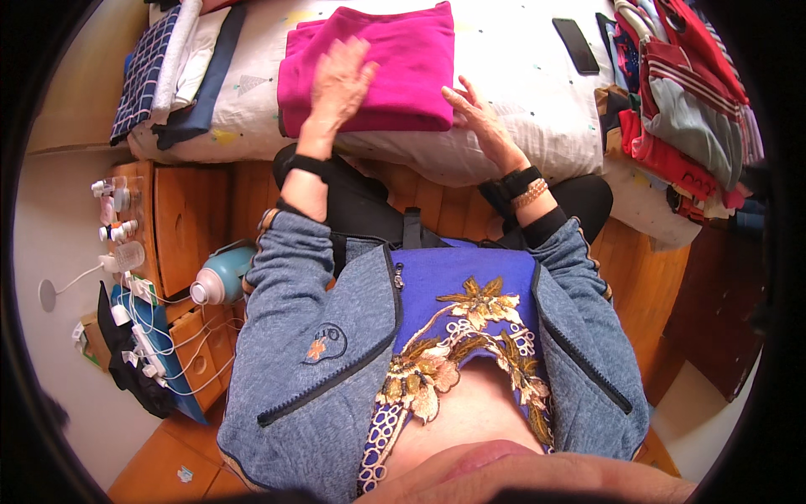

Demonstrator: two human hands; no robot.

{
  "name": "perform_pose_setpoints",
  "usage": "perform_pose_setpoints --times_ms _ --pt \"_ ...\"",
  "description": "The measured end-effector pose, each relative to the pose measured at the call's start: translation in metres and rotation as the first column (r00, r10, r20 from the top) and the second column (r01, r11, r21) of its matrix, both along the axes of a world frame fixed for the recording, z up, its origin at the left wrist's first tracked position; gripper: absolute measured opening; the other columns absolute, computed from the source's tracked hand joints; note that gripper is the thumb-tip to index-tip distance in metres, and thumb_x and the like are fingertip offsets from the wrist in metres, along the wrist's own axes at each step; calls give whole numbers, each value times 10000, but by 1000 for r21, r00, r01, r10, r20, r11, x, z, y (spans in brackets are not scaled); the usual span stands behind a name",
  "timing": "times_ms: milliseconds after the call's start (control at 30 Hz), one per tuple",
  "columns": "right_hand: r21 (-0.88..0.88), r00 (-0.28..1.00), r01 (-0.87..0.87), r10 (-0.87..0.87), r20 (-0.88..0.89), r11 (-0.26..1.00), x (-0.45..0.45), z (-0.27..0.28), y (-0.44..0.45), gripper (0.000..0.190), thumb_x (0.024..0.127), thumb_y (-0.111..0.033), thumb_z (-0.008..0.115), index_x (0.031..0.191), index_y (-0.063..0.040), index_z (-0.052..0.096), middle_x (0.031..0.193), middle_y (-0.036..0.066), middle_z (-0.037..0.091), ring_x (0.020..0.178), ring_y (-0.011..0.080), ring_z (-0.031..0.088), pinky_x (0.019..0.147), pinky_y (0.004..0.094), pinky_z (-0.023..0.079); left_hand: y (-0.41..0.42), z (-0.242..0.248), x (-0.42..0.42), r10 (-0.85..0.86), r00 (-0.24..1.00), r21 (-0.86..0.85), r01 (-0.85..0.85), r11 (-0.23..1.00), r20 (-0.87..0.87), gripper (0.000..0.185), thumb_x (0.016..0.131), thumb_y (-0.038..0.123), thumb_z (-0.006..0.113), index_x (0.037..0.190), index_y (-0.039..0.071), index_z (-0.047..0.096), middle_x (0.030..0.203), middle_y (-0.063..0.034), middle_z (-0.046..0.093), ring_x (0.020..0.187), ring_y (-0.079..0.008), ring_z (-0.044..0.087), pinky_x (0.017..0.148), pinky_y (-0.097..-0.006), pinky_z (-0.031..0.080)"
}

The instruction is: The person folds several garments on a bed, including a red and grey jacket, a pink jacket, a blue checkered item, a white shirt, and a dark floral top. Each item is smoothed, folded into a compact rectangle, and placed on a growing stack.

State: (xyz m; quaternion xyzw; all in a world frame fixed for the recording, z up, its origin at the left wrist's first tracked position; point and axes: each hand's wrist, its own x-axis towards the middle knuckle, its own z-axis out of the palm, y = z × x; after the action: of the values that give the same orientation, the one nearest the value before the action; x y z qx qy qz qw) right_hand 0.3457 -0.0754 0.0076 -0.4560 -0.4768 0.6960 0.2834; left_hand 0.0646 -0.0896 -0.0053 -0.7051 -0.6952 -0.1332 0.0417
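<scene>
A folded magenta fabric garment [403, 69] lies on the edge of a bed [497, 38] with a white patterned sheet. My left hand [343, 82] is over the left half of the fabric, palm down and slightly blurred. Whether it presses on the cloth or hovers just above, I cannot tell. At the fabric's lower right corner is my right hand [482, 116], fingers apart, thumb and fingertips close to the folded edge. Neither hand grips anything.
Folded clothes [182, 69] lie at the bed's left, a heap of clothes [686, 113] at its right. A black smartphone [575, 46] rests near the heap. To the left, a wooden cabinet [189, 227], a blue thermos flask [223, 274] and a power strip with cables [148, 349].
</scene>
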Motion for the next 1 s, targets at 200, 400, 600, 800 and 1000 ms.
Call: perform_pose_setpoints --times_ms 200,400,600,800,1000 --pt "37 997 -4 6 -78 999 -26 16 6 520 844 -281 724 1228 39 581 1060 107 670 924 146 617 789 282 480 0 -28 32 66 996 -59 -69 996 -65 649 1028 524 248 1563 156 232 1631 -53 196 1507 -250 148 1216 -471 52" --pt "272 960 191 -122 -252 943 3 78 27 331 782 -69 690 1086 54 649 880 27 687 729 86 632 723 210 502 15 -8 86 -95 846 57 77 995 524 709 1011 521 358 1536 57 253 1595 -182 237 1491 -336 176 1200 -503 112" --pt "768 755 -217 -395 523 602 6 101 -4 694 662 -251 750 1292 -23 572 1111 226 664 953 349 680 824 402 553 17 10 133 238 -352 -137 287 948 905 476 1040 324 414 1406 25 467 1400 -106 527 1302 -243 475 1126 -340 331" --pt "830 793 -483 -263 550 281 -50 57 -43 713 651 -186 697 1255 128 482 1013 196 589 896 338 607 748 413 517 -6 31 70 167 -725 18 240 971 668 626 963 566 522 1319 51 524 1246 -83 611 1122 -247 593 1007 -405 476" --pt "695 763 -643 186 619 322 -65 43 -34 578 690 -388 780 1036 45 613 1001 178 559 928 351 582 833 427 501 -26 2 59 354 194 -285 -311 907 915 632 859 452 734 1177 -82 620 1113 -190 675 977 -273 647 846 -387 515"
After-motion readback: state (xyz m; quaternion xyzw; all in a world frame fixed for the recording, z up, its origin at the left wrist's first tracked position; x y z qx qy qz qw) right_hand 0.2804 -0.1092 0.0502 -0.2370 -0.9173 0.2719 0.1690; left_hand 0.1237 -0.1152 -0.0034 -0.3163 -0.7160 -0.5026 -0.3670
